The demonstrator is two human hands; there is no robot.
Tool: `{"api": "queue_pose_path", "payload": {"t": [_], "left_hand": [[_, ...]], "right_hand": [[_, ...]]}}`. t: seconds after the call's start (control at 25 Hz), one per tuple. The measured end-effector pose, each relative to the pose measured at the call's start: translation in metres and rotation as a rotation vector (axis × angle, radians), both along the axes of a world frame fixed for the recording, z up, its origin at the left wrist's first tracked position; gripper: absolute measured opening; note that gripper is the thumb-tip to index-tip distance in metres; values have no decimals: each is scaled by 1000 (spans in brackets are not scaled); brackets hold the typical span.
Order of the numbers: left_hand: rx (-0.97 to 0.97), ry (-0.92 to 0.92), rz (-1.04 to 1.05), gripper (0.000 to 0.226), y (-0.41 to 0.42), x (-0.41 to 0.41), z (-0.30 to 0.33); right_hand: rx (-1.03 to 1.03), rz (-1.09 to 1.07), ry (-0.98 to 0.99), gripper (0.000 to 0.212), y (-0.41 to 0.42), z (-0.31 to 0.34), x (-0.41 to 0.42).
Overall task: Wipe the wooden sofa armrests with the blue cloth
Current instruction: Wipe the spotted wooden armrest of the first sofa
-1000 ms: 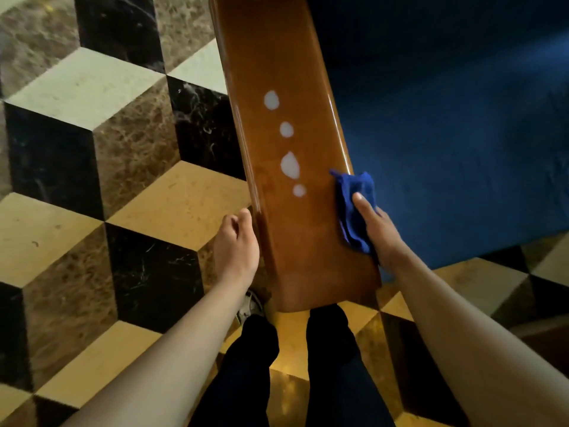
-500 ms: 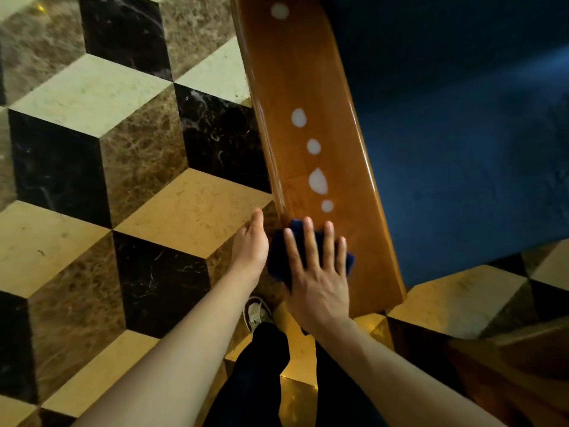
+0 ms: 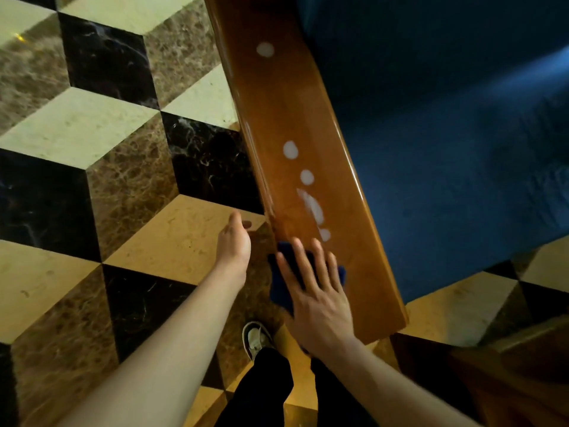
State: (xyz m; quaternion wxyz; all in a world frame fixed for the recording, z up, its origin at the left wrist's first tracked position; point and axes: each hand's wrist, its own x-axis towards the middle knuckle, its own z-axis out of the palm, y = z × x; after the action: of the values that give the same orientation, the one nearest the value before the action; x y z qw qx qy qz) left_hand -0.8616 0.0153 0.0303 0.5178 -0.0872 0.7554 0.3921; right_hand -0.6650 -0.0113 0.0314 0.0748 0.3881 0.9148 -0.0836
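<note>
Beyond my hands the wooden armrest (image 3: pixel 311 167) runs up and away, glossy brown, with the blue sofa seat (image 3: pixel 446 155) to the right of my right hand and the patterned marble floor (image 3: pixel 92 180) to the left of my left one. Half a second ago the largest white blob ahead of my fingers was a neat teardrop; now it is a smeared streak (image 3: pixel 312 206), so I judge the first wiping pass has just reached the spills and the real cleaning has begun. Three round white spots (image 3: pixel 290 149) farther up are untouched, and one small one sits just ahead of my fingertips. My right hand (image 3: pixel 311 291) lies flat with fingers spread, pressing the blue cloth (image 3: pixel 284 288) onto the near end of the armrest; the cloth looks dark, bunched, and hangs slightly over the left edge. My left hand (image 3: pixel 233 241) hovers just left of the armrest, relaxed, holding nothing.
</note>
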Motion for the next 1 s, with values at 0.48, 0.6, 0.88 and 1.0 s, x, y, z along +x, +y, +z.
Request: {"api": "queue_pose_path", "payload": {"t": [0.48,0.6,0.88,1.0], "left_hand": [[26,85,-29,70,78,-19,-9],[-13,74,-40,75,84,-22,-6],[-40,124,-37,73,101,-31,13],[-20,170,-1,72,115,-48,9]], "right_hand": [[-239,-654,153,130,228,-2,-88],[-600,-777,339,99,276,-4,-80],[-788,-809,384,88,162,4,42],[-468,-572,162,121,128,6,43]]}}
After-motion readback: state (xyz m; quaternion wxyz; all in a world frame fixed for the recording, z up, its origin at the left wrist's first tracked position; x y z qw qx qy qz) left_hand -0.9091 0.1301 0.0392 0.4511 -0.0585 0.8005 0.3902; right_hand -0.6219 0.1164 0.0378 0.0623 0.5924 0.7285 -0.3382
